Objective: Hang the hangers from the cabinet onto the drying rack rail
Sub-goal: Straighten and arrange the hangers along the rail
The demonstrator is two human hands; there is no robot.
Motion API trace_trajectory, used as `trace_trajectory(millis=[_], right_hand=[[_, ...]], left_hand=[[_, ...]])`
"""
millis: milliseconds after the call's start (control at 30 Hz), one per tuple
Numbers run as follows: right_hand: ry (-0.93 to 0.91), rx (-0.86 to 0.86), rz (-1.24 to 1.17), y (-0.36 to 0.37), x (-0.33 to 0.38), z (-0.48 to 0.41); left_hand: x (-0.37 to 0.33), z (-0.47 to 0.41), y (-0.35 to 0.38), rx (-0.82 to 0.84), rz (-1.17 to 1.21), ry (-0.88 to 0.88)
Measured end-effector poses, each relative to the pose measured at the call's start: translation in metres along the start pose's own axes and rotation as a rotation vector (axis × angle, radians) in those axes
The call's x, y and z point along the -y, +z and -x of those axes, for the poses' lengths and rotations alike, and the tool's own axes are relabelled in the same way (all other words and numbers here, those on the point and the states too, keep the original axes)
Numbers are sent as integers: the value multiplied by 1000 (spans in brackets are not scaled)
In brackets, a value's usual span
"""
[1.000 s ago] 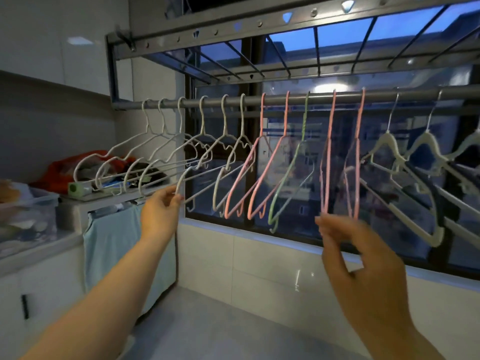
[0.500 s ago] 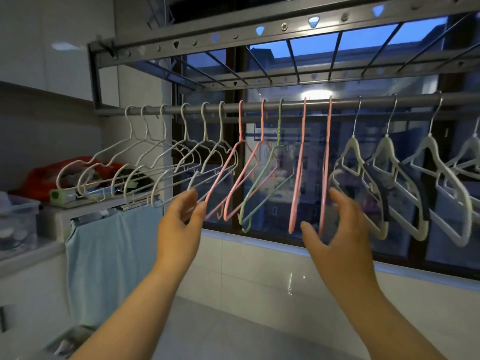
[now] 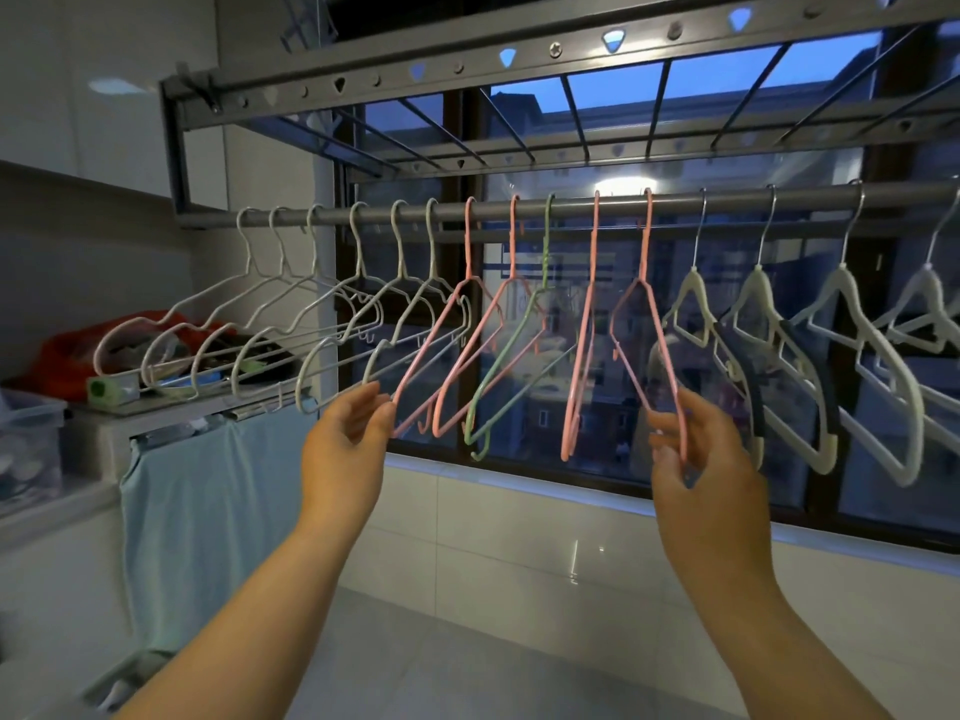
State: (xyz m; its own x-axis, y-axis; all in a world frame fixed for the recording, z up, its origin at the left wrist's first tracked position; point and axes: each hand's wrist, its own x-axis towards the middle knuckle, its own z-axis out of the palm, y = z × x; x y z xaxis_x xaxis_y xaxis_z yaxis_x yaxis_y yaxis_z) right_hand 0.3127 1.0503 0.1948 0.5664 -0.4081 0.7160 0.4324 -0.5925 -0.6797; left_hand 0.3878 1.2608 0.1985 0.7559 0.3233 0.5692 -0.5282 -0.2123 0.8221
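Observation:
A grey drying rack rail [image 3: 571, 206] runs across the window. Several white wire hangers [image 3: 332, 304] hang at its left, then pink hangers [image 3: 470, 324], one green hanger [image 3: 524, 330], two more pink ones and several thick white hangers [image 3: 769, 324] to the right. My left hand [image 3: 348, 439] pinches the lower end of a pink hanger in the middle group. My right hand [image 3: 696, 454] grips the lower end of the rightmost pink hanger [image 3: 649, 335], which is turned partly open toward me.
An upper rack frame [image 3: 467, 59] sits above the rail. At left stand a counter [image 3: 171, 402] with clutter and a red bag [image 3: 67, 350], a clear bin [image 3: 31, 439] and a hanging light-blue cloth [image 3: 208, 501]. Tiled wall and floor lie below the window.
The view shifted slightly. My left hand has closed its fingertips on a pink hanger's end. My right hand has taken the rightmost pink hanger and turned it from edge-on to partly open.

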Motion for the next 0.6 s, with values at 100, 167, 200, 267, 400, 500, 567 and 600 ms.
trace_trajectory(millis=[100,167,200,267,400,500,567,600], right_hand=[[6,-1,-22,-4,-2,1],[-1,-6,-35,-4,1,3],[-9,-11,-28,-4,2,5],[-49,-27,1,-2,5,8],[-205,-106,135,6,7,15],[-292,-169,179,15,8,19],[-348,-197,196,21,8,20],[-366,-203,206,22,8,20]], left_hand=[[1,0,-5,-54,-21,32],[2,-1,-9,-120,-69,83],[2,-3,-11,-145,-94,110],[1,-8,-13,-152,-118,125],[1,-15,-12,-102,-109,35],[6,-22,-11,-74,-94,0],[8,-26,-12,-62,-114,-28],[9,-28,-13,-55,-127,-42]])
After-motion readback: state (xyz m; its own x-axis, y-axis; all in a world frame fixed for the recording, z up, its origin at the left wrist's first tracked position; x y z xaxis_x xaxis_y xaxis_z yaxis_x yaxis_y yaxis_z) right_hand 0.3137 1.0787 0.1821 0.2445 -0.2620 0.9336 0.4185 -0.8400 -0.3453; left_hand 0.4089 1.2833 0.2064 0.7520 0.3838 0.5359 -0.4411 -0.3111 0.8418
